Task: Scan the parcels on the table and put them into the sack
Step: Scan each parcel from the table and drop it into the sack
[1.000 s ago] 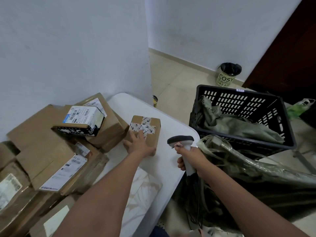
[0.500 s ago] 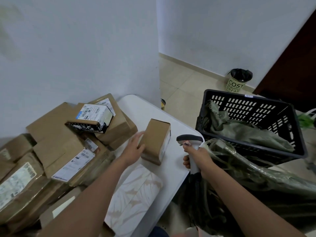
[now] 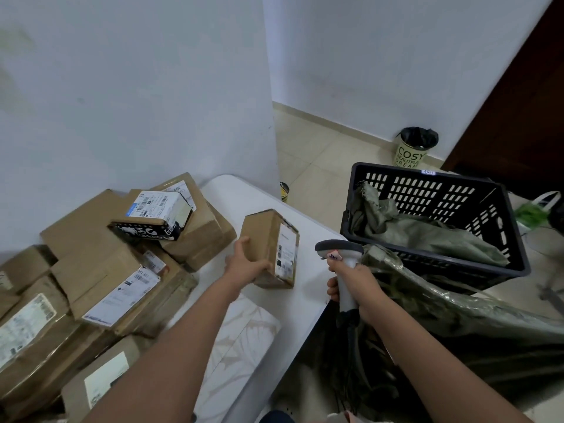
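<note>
The left hand [image 3: 244, 267] gripped a small box [image 3: 268, 248], fingers curled round its near left edge, tipping it on the white surface [image 3: 308, 300] so its labelled face turned right. The right hand [image 3: 355, 280] was wrapped round the handle of a scanner [image 3: 340, 251], its head just right of the box and facing the label [image 3: 287, 251]. Right of that hand, off the surface's edge, the green sack [image 3: 457, 325] lay slumped, with a black crate [image 3: 442, 221] beyond it holding more green fabric. On the left of the surface more parcels [image 3: 100, 270] were piled against the wall. A bin [image 3: 415, 151] stood far off on the floor.
</note>
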